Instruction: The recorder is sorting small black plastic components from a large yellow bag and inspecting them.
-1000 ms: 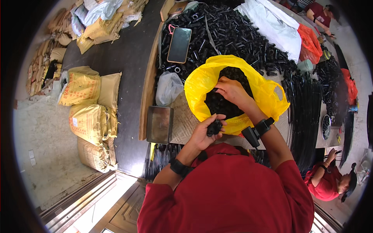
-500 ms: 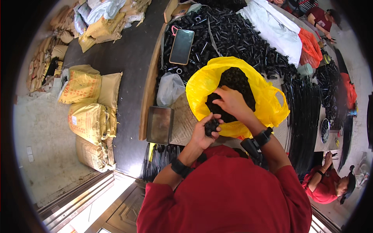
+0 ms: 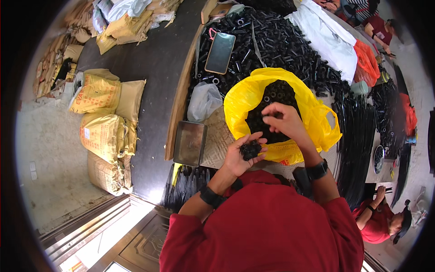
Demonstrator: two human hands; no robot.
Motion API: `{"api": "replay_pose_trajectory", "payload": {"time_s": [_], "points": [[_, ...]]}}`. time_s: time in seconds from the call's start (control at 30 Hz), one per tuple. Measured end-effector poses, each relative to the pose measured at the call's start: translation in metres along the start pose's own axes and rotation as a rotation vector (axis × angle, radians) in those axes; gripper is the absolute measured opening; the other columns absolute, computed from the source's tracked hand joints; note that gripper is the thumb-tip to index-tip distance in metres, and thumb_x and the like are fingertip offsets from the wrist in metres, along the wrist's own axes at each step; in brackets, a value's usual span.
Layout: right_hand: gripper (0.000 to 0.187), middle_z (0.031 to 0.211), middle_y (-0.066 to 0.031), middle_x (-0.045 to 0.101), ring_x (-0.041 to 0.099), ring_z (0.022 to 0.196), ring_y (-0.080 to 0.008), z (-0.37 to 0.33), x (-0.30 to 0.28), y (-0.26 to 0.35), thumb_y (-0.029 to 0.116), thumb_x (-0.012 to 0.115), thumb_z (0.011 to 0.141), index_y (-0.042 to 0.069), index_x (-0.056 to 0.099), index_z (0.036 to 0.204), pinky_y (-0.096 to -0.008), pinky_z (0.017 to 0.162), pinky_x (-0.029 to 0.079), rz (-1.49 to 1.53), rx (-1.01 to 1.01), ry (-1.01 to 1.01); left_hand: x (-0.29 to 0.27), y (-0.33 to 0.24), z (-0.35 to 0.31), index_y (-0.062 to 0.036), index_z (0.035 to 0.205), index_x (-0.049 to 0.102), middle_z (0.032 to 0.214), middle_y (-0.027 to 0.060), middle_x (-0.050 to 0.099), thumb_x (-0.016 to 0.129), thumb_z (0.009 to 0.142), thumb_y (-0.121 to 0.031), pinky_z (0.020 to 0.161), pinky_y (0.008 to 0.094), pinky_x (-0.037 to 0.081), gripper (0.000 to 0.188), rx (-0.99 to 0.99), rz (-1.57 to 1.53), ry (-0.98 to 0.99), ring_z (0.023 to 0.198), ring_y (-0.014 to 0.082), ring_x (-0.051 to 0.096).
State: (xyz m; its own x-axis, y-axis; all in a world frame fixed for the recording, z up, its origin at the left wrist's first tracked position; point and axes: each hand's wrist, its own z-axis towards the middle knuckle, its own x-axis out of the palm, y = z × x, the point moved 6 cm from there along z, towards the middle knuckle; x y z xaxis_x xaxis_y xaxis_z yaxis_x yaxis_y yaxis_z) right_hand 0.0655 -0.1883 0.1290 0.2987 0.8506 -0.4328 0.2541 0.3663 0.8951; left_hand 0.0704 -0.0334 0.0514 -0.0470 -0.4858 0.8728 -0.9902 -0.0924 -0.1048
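A yellow plastic bag [image 3: 238, 99] stands open in front of me, with many small black ring-shaped parts [image 3: 277, 92] inside. At the bag's near edge, my left hand [image 3: 234, 158] cups a clump of small black parts [image 3: 250, 150] in its palm, fingers curled loosely around them. My right hand [image 3: 289, 122] hovers over the bag's mouth. Its thumb and fingers are drawn together, and whatever may be between them is too small to make out.
A rectangular metal tray [image 3: 190, 144] and a clear plastic bag [image 3: 204, 102] lie left of the yellow bag. A phone [image 3: 220, 53] rests on a heap of black tubes [image 3: 283, 45]. Long black strips [image 3: 355, 136] lie to the right, near a seated co-worker [image 3: 379, 222].
My left hand has loosened and turned, showing more of the clump in its palm. My right hand has shifted to the right over the bag. The whole view has swung slightly.
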Motion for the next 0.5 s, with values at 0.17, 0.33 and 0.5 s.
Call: {"api": "replay_pose_trajectory", "payload": {"time_s": [0.17,0.33,0.5], "points": [[0.026,0.078,-0.0039,0.059,0.059,0.060,-0.0121,-0.015,0.023,0.008,0.013,0.066,0.075,0.007,0.059,0.098,-0.0253,0.054,0.048,0.195,0.143,0.318,-0.003,0.004,0.003,-0.0079,0.112,0.056,0.102,0.0098,0.060,0.042,0.090,-0.035,0.073,0.0357,0.050,0.038,-0.039,-0.022,-0.074,0.087,0.0244,0.059],[0.040,0.097,-0.0102,0.056,0.060,0.083,-0.0275,0.004,0.044,-0.002,0.017,0.066,0.072,0.009,0.053,0.108,-0.0357,0.063,0.048,-0.632,-0.236,0.057,-0.011,0.007,0.002,-0.0084,0.107,0.057,0.093,0.0072,0.059,0.045,0.089,-0.036,0.052,0.0261,0.046,0.035,-0.104,0.026,-0.029,0.075,0.0201,0.057],[0.029,0.089,-0.0116,0.059,0.059,0.082,-0.0315,0.014,0.049,-0.017,0.017,0.066,0.070,0.007,0.058,0.097,-0.0378,0.066,0.048,-0.427,-0.211,0.076,-0.012,0.003,-0.002,-0.0069,0.106,0.057,0.093,0.0083,0.060,0.045,0.089,-0.035,0.057,0.0294,0.049,0.035,-0.086,-0.017,0.034,0.078,0.0222,0.059]]}}
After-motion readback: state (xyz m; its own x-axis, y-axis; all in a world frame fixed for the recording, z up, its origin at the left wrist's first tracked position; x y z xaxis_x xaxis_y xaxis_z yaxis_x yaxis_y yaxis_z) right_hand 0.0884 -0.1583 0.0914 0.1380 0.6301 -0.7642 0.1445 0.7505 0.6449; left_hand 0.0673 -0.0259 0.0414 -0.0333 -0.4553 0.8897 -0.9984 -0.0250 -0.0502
